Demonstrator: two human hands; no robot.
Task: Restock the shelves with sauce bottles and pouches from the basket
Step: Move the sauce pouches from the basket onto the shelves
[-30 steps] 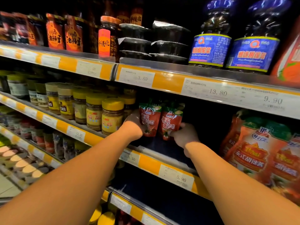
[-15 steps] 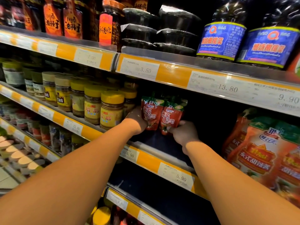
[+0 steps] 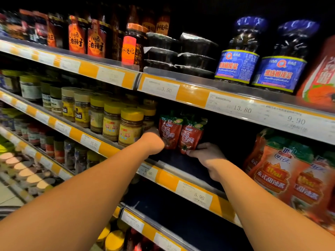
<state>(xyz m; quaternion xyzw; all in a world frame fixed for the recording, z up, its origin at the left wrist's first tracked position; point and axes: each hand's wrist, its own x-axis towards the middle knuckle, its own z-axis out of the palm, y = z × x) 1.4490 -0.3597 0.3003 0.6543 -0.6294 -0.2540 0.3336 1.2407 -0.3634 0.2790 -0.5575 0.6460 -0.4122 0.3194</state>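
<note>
Two small red tomato sauce pouches stand upright, side by side, on the dark middle shelf (image 3: 183,166). My left hand (image 3: 154,141) grips the lower left edge of the left pouch (image 3: 169,131). My right hand (image 3: 208,156) pinches the bottom of the right pouch (image 3: 190,137) with its fingertips. More pouches seem to stand behind these two, in shadow. The basket is out of sight.
Yellow-lidded jars (image 3: 129,126) stand close to the left of the pouches. Large orange sweet chilli sauce pouches (image 3: 282,171) fill the shelf to the right. Above, dark trays (image 3: 179,53) and blue-labelled jars (image 3: 237,64) sit over the price rail (image 3: 232,105). Dark bare shelf lies between the pouches and the orange packs.
Both hands have stayed at the two red pouches, with the pouches nudged slightly upright and back. The view has shifted a little.
</note>
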